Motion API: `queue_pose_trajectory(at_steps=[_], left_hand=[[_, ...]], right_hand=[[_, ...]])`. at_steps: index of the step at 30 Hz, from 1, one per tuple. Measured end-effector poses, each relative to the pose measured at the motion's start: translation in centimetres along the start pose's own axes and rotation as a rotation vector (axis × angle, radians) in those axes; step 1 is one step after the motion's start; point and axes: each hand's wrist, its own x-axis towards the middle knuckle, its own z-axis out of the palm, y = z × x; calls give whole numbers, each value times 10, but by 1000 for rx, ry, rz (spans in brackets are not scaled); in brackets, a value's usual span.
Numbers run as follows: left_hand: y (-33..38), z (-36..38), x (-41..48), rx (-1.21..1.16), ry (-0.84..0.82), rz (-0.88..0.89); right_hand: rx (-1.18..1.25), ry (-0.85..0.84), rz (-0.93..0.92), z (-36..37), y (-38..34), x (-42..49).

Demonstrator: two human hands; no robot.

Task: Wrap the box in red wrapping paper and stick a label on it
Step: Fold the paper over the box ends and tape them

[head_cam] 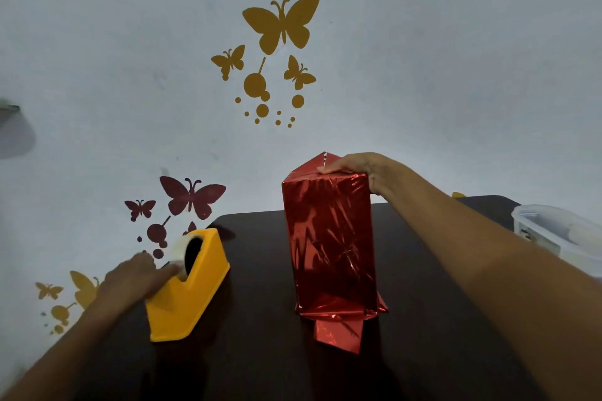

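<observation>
Standing upright mid-table (260, 352): one box (329, 238) in shiny red paper, a loose flap (338, 332) spread at its foot. Right hand (358, 166): fingers laid flat on the top fold, pressing it down. Left hand (133, 277): at the tape roll (180, 251) in the yellow tape dispenser (192, 296), left of the box; blurred, so its grip cannot be told. Plastic tub (560, 231) at the right edge. Butterfly stickers (281, 23) on the wall.
</observation>
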Motion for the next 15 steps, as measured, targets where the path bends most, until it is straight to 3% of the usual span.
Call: queue_pose_trajectory(at_steps=[4, 7, 15], left_hand=[[-14, -2, -17, -434, -80, -153], [-9, -10, -11, -490, -86, -177], [-11, -32, 0, -783, -288, -325]], right_hand=[[-15, 21, 5, 0, -1, -2], [-15, 19, 4, 0, -1, -5], [6, -7, -15, 1, 1, -4]])
